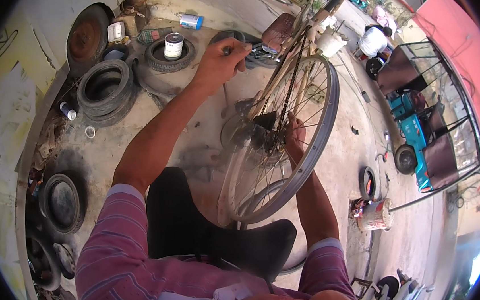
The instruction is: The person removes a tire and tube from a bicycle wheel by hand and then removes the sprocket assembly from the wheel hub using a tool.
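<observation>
A bicycle stands in front of me, its near wheel (335,93) showing a bare grey rim and thin spokes. A dark chain (289,91) runs from its hub, where the sprockets (275,138) sit, toward the far end of the bicycle. Raised left of the wheel, my left hand (222,63) is closed, with a small dark end of something showing between its fingers. My right hand (295,133) is beside the hub, seen partly through the spokes. Its fingers are curled there, and what they grip is hidden.
Stacked tires (106,87) and a loose tire (62,202) lie on the left. A can (173,46) stands at another tire (155,60). To the right are a bucket (374,216), a small tire (367,183) and a blue three-wheeler (412,129). Farther back is a person (373,41).
</observation>
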`<state>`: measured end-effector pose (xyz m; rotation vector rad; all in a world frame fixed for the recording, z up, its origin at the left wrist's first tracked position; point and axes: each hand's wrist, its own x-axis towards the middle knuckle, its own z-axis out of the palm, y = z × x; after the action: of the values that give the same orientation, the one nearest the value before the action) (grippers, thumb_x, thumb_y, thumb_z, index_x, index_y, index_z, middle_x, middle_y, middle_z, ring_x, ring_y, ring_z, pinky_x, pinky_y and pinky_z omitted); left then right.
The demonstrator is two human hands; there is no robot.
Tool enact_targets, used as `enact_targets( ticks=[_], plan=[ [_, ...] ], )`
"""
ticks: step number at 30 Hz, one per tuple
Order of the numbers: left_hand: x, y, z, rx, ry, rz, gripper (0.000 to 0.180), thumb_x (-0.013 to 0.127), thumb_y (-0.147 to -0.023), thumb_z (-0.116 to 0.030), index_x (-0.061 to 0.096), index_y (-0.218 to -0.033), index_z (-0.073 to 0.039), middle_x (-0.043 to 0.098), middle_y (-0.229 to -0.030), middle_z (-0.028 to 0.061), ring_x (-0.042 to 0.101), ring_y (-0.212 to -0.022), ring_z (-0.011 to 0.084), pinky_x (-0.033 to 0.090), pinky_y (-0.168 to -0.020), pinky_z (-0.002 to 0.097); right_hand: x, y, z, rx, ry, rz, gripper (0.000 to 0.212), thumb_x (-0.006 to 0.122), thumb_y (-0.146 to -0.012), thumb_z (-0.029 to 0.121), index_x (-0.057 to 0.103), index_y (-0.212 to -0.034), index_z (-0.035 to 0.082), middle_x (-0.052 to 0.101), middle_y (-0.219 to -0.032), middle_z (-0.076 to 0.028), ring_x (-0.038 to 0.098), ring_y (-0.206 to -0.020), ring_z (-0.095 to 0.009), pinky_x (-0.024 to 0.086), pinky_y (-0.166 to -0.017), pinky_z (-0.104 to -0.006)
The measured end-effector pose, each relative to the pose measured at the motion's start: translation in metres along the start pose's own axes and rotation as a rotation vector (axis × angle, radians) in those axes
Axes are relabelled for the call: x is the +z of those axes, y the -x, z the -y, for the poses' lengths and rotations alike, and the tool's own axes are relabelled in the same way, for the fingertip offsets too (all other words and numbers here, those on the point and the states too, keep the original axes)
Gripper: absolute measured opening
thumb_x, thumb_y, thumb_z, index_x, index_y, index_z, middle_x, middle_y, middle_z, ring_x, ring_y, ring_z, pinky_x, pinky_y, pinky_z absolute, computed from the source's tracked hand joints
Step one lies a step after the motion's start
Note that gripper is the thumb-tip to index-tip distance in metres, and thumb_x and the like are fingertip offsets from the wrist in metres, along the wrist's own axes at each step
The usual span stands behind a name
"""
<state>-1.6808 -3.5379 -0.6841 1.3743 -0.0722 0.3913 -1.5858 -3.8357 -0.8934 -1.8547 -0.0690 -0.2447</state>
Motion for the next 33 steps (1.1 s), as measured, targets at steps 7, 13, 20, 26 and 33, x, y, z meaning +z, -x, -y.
enact_targets(
  ticks=[7, 13, 20, 26, 33],
  plan=[
    [-0.033, -0.003, 0.035, -0.229, 0.159, -0.125, 0.019, 0.068, -0.096, -0.025, 0.066, -0.099, -0.006, 0.056, -0.072, -0.0001, 0.038, -0.049, 0.0067, 0.028, -0.044, 0.0245, -0.013, 0.03, 0.032, 0.005, -0.014, 0.087, 0.054, 0.052, -0.101, 0.054, 0.057, -0.079, 0.005, 0.045, -0.059, -0.001, 0.042, -0.052, -0.012, 0.031, -0.046, -0.0336],
    [-0.031, 0.001, 0.005, -0.046, 0.471, -0.011, 0.025, 0.064, -0.098, -0.026, 0.065, -0.108, -0.004, 0.061, -0.084, 0.0009, 0.039, -0.052, 0.0076, 0.03, -0.049, 0.0254, -0.023, 0.032, 0.034, 0.003, -0.031, 0.087, 0.058, 0.051, -0.103, 0.051, 0.061, -0.079, -0.001, 0.051, -0.058, -0.005, 0.047, -0.053, -0.014, 0.033, -0.046, -0.0353],
    [-0.03, 0.001, -0.023, 0.297, 0.311, 0.092, 0.026, 0.063, -0.097, -0.017, 0.065, -0.116, -0.001, 0.064, -0.087, 0.0026, 0.041, -0.055, 0.0071, 0.033, -0.051, 0.0249, -0.014, 0.033, 0.028, -0.064, -0.033, 0.091, 0.06, 0.049, -0.103, 0.05, 0.062, -0.08, -0.004, 0.055, -0.06, -0.01, 0.051, -0.054, -0.018, 0.035, -0.048, -0.0379],
    [-0.028, 0.008, 0.025, 0.016, 0.306, 0.0, 0.016, 0.061, -0.098, -0.012, 0.066, -0.11, -0.003, 0.062, -0.082, 0.0024, 0.041, -0.051, 0.0067, 0.03, -0.046, 0.0234, -0.008, 0.033, 0.035, -0.019, -0.001, 0.071, 0.059, 0.05, -0.103, 0.049, 0.063, -0.08, -0.004, 0.056, -0.061, -0.01, 0.052, -0.055, -0.019, 0.036, -0.049, -0.0385],
    [-0.018, -0.011, -0.058, 0.551, 0.447, 0.046, 0.033, 0.063, -0.097, -0.017, 0.061, -0.126, -0.001, 0.063, -0.096, 0.006, 0.053, -0.071, 0.0109, 0.05, -0.067, 0.0316, -0.011, 0.037, 0.032, 0.023, 0.034, 0.023, 0.058, 0.05, -0.102, 0.049, 0.063, -0.081, -0.004, 0.057, -0.062, -0.011, 0.053, -0.056, -0.02, 0.038, -0.051, -0.0392]
  ],
)
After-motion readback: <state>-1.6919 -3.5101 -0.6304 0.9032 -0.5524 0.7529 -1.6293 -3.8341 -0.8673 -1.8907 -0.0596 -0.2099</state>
